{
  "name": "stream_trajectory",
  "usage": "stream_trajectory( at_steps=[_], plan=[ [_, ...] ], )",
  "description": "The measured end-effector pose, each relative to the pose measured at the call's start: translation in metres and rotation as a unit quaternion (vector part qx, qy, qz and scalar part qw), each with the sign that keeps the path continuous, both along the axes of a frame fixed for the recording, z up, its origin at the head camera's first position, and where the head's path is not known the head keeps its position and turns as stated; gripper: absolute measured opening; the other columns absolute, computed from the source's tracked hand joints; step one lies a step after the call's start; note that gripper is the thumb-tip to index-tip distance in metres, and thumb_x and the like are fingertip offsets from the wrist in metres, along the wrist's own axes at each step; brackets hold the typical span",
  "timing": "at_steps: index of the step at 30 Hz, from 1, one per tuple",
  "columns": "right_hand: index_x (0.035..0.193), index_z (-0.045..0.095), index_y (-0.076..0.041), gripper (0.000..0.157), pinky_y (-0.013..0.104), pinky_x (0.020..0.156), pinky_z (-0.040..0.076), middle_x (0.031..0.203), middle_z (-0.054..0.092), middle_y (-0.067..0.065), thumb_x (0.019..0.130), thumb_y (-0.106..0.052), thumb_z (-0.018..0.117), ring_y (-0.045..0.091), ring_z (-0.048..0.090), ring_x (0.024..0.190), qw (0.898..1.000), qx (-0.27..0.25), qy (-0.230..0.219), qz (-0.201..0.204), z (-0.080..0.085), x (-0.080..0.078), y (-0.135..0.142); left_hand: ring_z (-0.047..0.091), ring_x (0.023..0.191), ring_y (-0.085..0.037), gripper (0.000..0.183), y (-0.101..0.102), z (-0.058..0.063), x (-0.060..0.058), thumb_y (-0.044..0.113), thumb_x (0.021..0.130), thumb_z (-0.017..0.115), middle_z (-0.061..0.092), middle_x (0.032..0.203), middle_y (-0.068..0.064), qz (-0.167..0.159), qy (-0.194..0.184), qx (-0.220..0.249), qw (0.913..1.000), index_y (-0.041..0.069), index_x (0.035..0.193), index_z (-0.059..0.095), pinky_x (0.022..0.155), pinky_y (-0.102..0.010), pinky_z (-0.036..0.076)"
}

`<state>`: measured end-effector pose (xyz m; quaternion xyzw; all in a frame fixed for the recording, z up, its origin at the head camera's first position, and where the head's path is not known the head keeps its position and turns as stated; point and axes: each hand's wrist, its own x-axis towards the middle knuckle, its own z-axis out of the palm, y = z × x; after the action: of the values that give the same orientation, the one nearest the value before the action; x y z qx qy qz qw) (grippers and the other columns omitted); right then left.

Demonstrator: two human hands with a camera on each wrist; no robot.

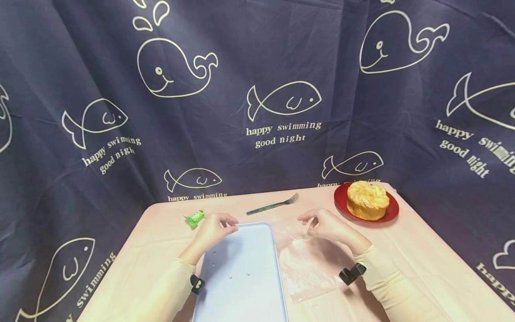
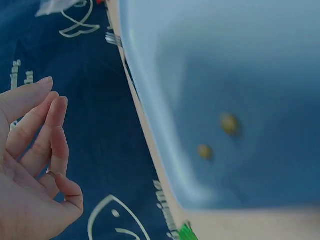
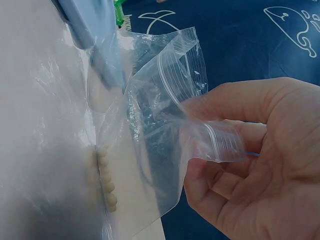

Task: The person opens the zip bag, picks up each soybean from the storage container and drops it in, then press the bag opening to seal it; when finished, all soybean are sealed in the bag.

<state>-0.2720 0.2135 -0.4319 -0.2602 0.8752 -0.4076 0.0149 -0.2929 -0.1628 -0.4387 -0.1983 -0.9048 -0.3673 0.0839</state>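
Observation:
My right hand pinches a clear zip bag near its zip edge, between thumb and fingers. Several round beige beans lie gathered in a row low in the bag, which drapes down beside the tray. On the light blue tray lie several small loose beans; two of them, olive-yellow, show near a corner in the left wrist view. Over the tray's far left corner hovers my left hand, fingers loosely bent, thumb and index tip close, nothing visible between them.
A green-wrapped candy sits left of the tray. Behind the tray lies a fork. At the back right, a red plate bears a round golden bread. A dark blue printed curtain hangs behind the table.

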Motion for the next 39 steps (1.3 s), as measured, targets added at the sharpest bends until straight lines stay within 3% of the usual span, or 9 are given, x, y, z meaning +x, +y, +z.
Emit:
stream_trajectory(
  at_steps=[7, 17, 23, 31, 39],
  plan=[
    [0.119, 0.069, 0.008, 0.044, 0.026, 0.061, 0.052, 0.098, 0.069, 0.011, 0.075, 0.007, 0.074, 0.016, 0.062, 0.076, 1.000, -0.004, 0.001, 0.001, 0.001, 0.000, 0.000, 0.057, 0.073, -0.012, 0.010, -0.031, -0.013, 0.003, 0.009, 0.079, 0.085, 0.072, 0.082, 0.008, 0.035, -0.018, -0.006, 0.9992, 0.013, 0.087, 0.079, 0.066, -0.030, 0.047],
    [0.119, 0.068, 0.010, 0.044, 0.026, 0.061, 0.052, 0.100, 0.068, 0.020, 0.076, 0.008, 0.073, 0.016, 0.063, 0.075, 1.000, -0.009, 0.001, 0.002, 0.001, -0.002, -0.001, 0.053, 0.066, -0.011, 0.014, -0.062, -0.030, 0.016, 0.003, 0.076, 0.084, 0.069, 0.074, 0.010, 0.012, -0.031, -0.041, 0.9986, 0.014, 0.083, 0.079, 0.064, -0.027, 0.045],
    [0.119, 0.068, 0.009, 0.044, 0.026, 0.062, 0.052, 0.099, 0.069, 0.018, 0.076, 0.007, 0.074, 0.015, 0.063, 0.075, 1.000, -0.007, 0.000, 0.003, -0.001, -0.002, -0.002, 0.057, 0.069, -0.009, 0.016, -0.066, -0.032, 0.021, 0.004, 0.073, 0.087, 0.068, 0.074, 0.012, 0.002, -0.037, -0.069, 0.9969, 0.015, 0.080, 0.078, 0.067, -0.029, 0.049],
    [0.118, 0.070, 0.007, 0.043, 0.026, 0.063, 0.052, 0.099, 0.069, 0.018, 0.076, 0.007, 0.075, 0.014, 0.062, 0.076, 1.000, -0.002, 0.002, 0.000, -0.001, -0.001, -0.002, 0.061, 0.075, -0.010, 0.018, -0.064, -0.031, 0.025, 0.004, 0.073, 0.086, 0.068, 0.075, 0.012, 0.003, -0.041, -0.109, 0.9932, 0.018, 0.077, 0.077, 0.076, -0.039, 0.052],
    [0.118, 0.069, 0.010, 0.045, 0.026, 0.062, 0.051, 0.099, 0.070, 0.019, 0.073, 0.007, 0.074, 0.015, 0.061, 0.076, 1.000, -0.003, 0.007, 0.004, -0.005, -0.002, -0.001, 0.060, 0.073, -0.009, 0.019, -0.062, -0.034, 0.026, 0.002, 0.074, 0.085, 0.067, 0.072, 0.012, 0.007, -0.043, -0.116, 0.9923, 0.018, 0.074, 0.076, 0.076, -0.039, 0.051]
  ],
)
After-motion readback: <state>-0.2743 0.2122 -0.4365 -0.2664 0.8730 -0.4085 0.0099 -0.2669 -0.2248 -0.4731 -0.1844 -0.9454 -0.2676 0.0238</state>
